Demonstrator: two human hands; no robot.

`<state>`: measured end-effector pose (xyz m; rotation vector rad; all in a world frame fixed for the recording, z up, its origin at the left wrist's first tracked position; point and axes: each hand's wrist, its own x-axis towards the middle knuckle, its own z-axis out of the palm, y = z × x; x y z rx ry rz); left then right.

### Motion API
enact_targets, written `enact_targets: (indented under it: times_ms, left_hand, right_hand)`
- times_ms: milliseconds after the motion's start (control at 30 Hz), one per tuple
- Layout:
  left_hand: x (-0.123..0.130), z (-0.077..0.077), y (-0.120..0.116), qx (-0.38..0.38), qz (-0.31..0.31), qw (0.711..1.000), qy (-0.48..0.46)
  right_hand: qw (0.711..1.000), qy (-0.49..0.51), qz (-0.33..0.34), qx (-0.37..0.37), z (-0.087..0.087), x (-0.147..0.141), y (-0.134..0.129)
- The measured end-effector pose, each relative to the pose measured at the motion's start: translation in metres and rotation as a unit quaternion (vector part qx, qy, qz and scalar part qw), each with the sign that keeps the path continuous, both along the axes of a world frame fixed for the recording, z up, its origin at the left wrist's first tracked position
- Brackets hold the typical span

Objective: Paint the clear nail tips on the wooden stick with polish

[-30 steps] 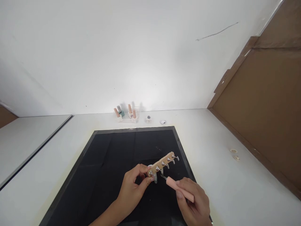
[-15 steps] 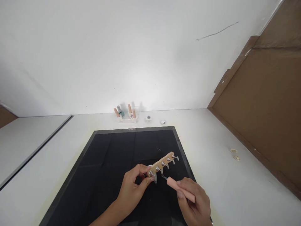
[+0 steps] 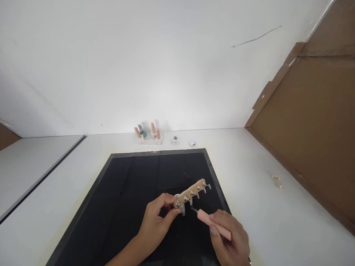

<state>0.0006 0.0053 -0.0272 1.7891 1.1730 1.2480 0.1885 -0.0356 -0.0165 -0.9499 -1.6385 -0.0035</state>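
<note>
My left hand (image 3: 159, 214) pinches the near end of a wooden nail tip stand (image 3: 191, 193), tilted up to the right over the black mat. Several metal posts stick out along the stand, each bearing a clear nail tip (image 3: 183, 210). In my right hand (image 3: 231, 236) is a nail polish brush (image 3: 213, 223) with a pink cap for a handle. Its bristle end points up and left and meets, or nearly meets, the second nail tip (image 3: 191, 202) from my left hand; exact contact is too small to tell.
Several nail polish bottles (image 3: 158, 137) stand in a clear holder by the wall. Beside it are an uncapped small bottle (image 3: 175, 140) and a little white dish (image 3: 192, 143). Two small round pieces (image 3: 279, 186) lie to the right. A black mat (image 3: 133, 184) covers the middle.
My right hand and the brush have shifted very slightly right and down. My left hand and the nail tip stand stay where they were.
</note>
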Motion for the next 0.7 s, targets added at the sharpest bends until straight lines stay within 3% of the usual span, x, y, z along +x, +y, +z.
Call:
enact_targets:
  times_ms: [433,700]
  left_hand:
    - [0.0005,0.0008,0.0006,0.002,0.000,1.000,-0.005]
    - [0.0004,0.0022,0.0001,-0.016,0.004,1.000,0.001]
  right_hand:
    - [1.000,-0.004,0.004,-0.009,-0.0007,0.0016,-0.0017]
    - [1.000,-0.001,-0.027,-0.007,-0.0004,0.0010,-0.0025]
